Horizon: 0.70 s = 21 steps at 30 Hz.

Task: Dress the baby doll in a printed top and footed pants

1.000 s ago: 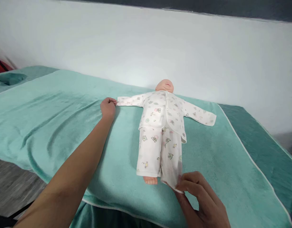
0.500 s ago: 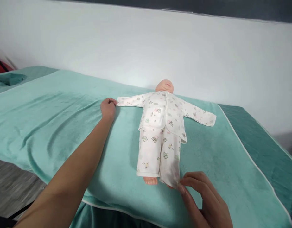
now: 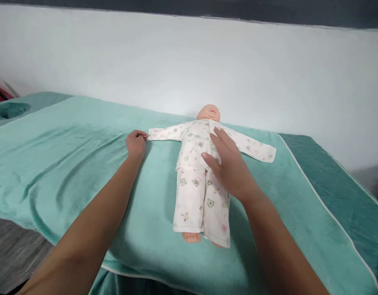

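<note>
A baby doll (image 3: 208, 112) lies on its back, its head by the wall and its feet towards me. It wears a white printed shirt (image 3: 189, 143) with long sleeves spread to both sides, and matching trousers (image 3: 190, 200). Toes show below one trouser leg; the other foot is mostly covered. At the end of the left-hand sleeve, my left hand (image 3: 136, 143) pinches the cuff. Over the shirt's front is my right hand (image 3: 228, 166), fingers stretched out and holding nothing; whether it touches the cloth I cannot tell. It hides part of the shirt.
Beneath the doll a light green blanket (image 3: 84, 164) with a white edge covers the surface, wrinkled on the left. Darker green cloth (image 3: 330, 176) shows at the right. A white wall (image 3: 176, 61) rises behind. Grey floor (image 3: 13, 250) is visible at lower left.
My right hand has let go of the trouser hem and moved up over the shirt, its fingers now extended. My left hand stays at the sleeve cuff. The view has shifted slightly.
</note>
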Each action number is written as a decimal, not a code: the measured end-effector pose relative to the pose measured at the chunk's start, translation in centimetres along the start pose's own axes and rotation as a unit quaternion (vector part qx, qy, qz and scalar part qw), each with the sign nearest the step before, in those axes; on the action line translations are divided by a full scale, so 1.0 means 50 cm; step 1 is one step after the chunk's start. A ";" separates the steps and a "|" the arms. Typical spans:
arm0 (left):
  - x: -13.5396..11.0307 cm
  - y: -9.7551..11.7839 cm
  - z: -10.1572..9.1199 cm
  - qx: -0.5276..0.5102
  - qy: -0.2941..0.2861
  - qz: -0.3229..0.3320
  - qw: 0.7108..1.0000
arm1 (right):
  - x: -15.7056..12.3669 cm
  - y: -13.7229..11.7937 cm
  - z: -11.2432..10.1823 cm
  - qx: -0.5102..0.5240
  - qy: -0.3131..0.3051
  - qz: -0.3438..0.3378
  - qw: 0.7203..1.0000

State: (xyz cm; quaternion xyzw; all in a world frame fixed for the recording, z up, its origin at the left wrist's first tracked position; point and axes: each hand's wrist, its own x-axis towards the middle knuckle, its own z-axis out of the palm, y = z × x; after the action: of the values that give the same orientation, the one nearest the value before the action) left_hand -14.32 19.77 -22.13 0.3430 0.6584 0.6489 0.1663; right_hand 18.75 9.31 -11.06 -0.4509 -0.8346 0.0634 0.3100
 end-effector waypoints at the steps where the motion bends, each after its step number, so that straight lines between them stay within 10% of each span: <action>1: 0.002 -0.002 0.000 0.001 0.000 0.001 1.000 | 0.020 0.007 0.010 -0.014 -0.020 0.004 1.000; 21: 0.011 0.001 0.003 0.018 0.002 -0.001 1.000 | 0.003 0.016 0.074 -0.035 -0.025 -0.022 0.999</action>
State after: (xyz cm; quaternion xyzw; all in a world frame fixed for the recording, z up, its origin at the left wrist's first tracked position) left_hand -14.60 20.23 -21.99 0.3440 0.6705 0.6378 0.1592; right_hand 17.15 10.54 -14.28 -0.4413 -0.8535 0.0389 0.2744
